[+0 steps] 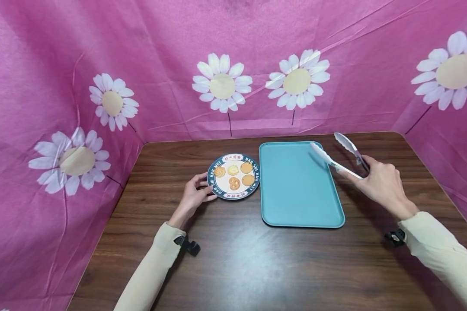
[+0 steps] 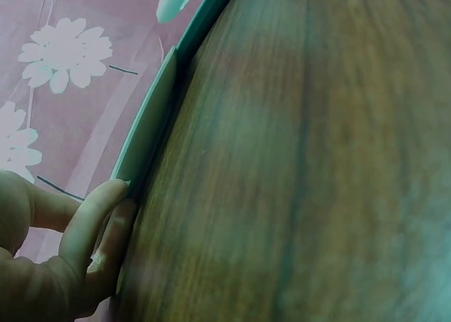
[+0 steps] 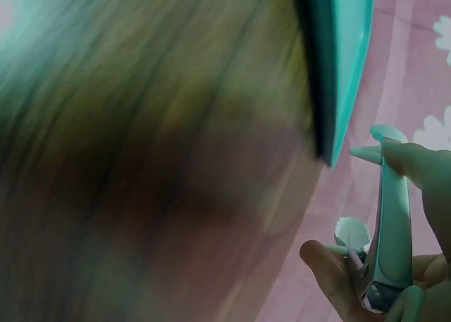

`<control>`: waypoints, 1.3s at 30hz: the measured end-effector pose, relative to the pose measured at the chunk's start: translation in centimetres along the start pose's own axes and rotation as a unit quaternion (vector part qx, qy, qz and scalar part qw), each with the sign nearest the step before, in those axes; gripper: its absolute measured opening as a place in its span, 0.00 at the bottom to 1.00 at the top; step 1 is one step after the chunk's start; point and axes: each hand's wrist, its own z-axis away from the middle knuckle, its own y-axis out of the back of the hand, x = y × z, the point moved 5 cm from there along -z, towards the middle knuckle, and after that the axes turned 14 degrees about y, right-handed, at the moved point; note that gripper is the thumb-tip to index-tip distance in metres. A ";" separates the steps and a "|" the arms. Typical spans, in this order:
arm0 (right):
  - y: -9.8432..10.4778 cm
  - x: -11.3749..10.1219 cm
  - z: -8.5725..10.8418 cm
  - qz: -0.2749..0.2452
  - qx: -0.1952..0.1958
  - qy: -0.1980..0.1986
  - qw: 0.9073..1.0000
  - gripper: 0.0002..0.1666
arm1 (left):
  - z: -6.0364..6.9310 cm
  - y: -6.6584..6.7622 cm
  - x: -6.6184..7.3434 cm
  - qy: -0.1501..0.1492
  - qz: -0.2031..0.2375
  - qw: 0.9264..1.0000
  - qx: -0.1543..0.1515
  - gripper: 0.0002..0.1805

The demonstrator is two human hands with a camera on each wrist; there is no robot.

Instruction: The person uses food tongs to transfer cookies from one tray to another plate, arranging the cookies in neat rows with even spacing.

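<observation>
A round plate (image 1: pixel 257 170) with a dark blue lettered rim lies on the table left of the tray. Several cookies are on it: a swirled cookie (image 1: pixel 219 171), a pretzel-shaped cookie (image 1: pixel 235 184), round ones (image 1: pixel 247 179) and a pale ridged one (image 1: pixel 233 169). My left hand (image 1: pixel 192 195) pinches the plate's left rim; in the left wrist view the plate (image 2: pixel 149 128) shows edge-on at the fingertips. My right hand (image 1: pixel 383 183) grips metal tongs (image 1: pixel 327 159), spread wide. One tip hangs above the turquoise tray's (image 1: pixel 299 185) far right corner, the other beyond its right side.
The brown wooden table (image 1: pixel 225 268) stretches toward me in front of plate and tray. Pink cloth (image 1: pixel 159 52) with daisies rises behind the table and along both sides. The plate's right rim sits close against the tray's left edge.
</observation>
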 end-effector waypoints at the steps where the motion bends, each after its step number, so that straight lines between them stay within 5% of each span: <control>1: 0.0 0.4 0.1 0.000 0.002 -0.001 1.000 0.35 | 0.0 0.0 0.0 0.001 0.001 1.000 0.001 0.33; 22: 0.3 4.5 2.3 0.012 -0.027 -0.058 0.998 0.39 | 0.0 0.1 -0.1 0.013 -0.003 1.000 -0.002 0.33; 39: -0.4 4.3 2.5 0.022 -0.043 -0.067 0.997 0.44 | -0.5 1.0 -0.5 0.002 0.028 1.000 -0.006 0.32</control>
